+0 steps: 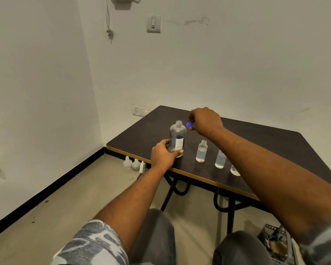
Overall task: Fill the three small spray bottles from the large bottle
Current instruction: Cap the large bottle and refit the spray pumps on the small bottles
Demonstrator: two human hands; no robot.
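Nearest, small bottle 3 (235, 170) stands farthest right of the large bottle (177, 138), mostly hidden by the R forearm. Small bottle 2 (220, 159) & small bottle 1 (201, 151), both w/ clear liquid, stand closer to it on the table (256, 142). L hand (164, 155) grips the large bottle's base; its neck is uncapped. R hand (204, 120), just right of that neck, pinches a blue cap (190, 124).

cap (190, 124): blue | table (256, 142): dark brown, yellow edge | sleeves (96, 243): grey-white camouflage
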